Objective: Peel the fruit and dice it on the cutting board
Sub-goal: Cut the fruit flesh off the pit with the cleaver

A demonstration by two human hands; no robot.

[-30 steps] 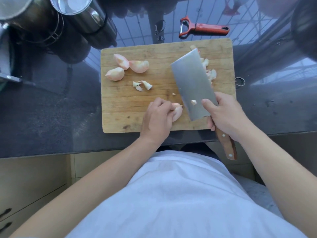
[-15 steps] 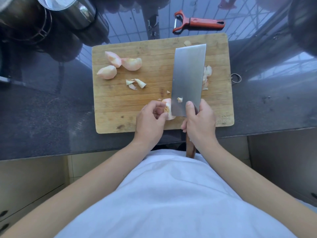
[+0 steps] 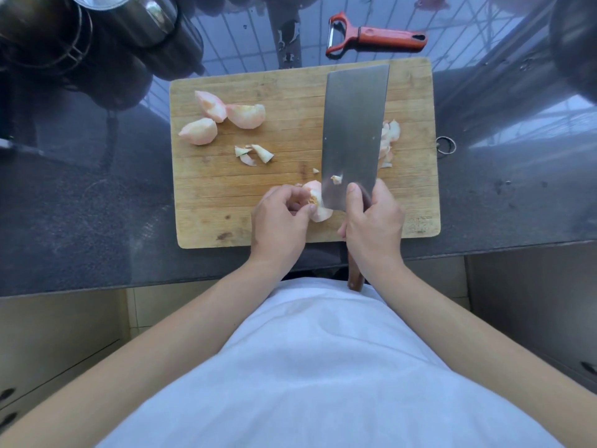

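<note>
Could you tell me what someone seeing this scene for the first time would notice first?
The big cleaver stands out mid-board, gripped by the right hand, its blade against a fruit piece that the left hand pinches. Three peeled wedges lie on the far left of the cutting board. A red peeler lies on the dark counter beyond the board.

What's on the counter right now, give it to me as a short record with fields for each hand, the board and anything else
left hand: left hand pinches the fruit piece on the board
right hand: right hand grips the cleaver, blade against the fruit piece
board: board holds three wedges at its far left, small scraps mid-board, peelings right of the blade
beyond board: peeler on the counter
far left: metal pots
</note>
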